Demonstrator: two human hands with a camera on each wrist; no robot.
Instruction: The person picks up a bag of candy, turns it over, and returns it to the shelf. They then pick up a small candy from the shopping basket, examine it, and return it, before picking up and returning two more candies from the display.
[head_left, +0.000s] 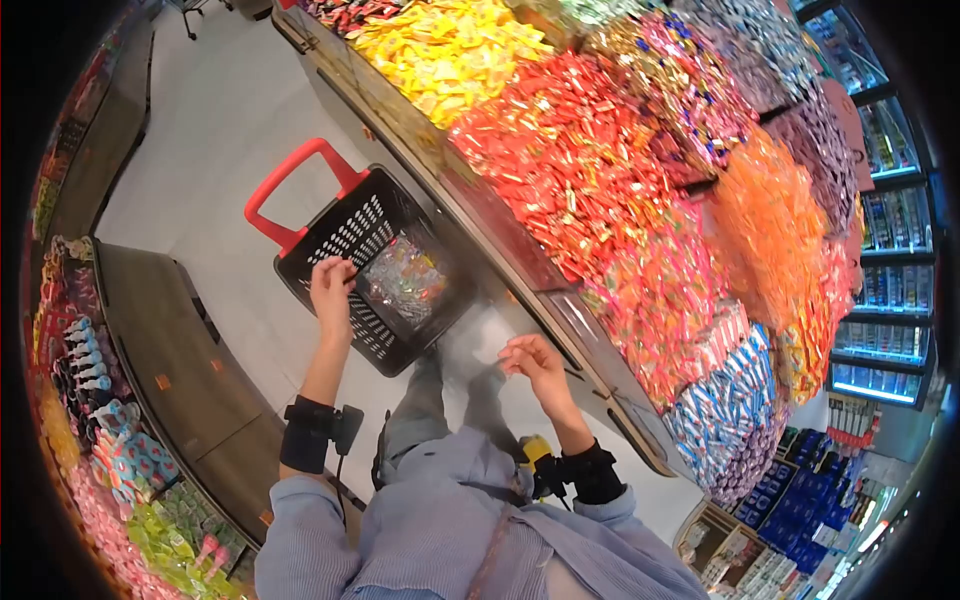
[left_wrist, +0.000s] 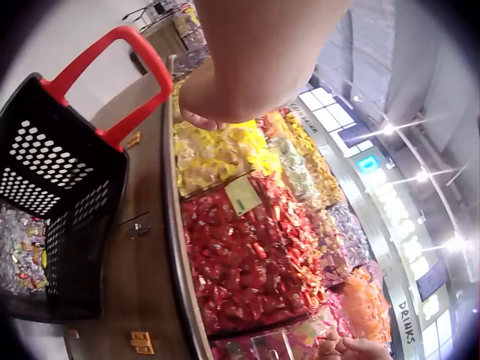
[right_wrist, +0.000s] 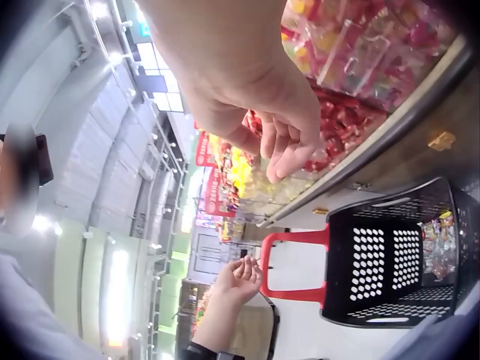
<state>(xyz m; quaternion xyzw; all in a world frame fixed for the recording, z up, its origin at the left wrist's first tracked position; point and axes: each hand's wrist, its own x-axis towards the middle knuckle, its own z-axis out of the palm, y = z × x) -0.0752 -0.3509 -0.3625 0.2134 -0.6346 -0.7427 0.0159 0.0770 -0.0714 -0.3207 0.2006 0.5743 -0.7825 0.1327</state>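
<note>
A black shopping basket (head_left: 345, 245) with a raised red handle (head_left: 262, 190) stands in the aisle, with a clear plastic bag of wrapped candies (head_left: 405, 280) inside. My left hand (head_left: 333, 298) overlaps the basket's near side in the head view, fingers loosely bent and nothing in them. In the right wrist view the left hand (right_wrist: 240, 279) shows beside the red handle, apart from the basket's body. To the right, my right hand (head_left: 537, 365) hangs beside the candy counter's edge, its fingers relaxed and holding nothing. Red-wrapped candies (right_wrist: 345, 124) lie behind it in the right wrist view.
The candy counter (head_left: 470, 205) runs along the right, heaped with red candies (head_left: 570, 160), yellow candies (head_left: 450, 60) and orange candies (head_left: 765, 200). Another wooden display (head_left: 170, 340) lines the left. Grey floor (head_left: 220, 110) lies between them. Lit drink fridges (head_left: 890, 280) stand at the far right.
</note>
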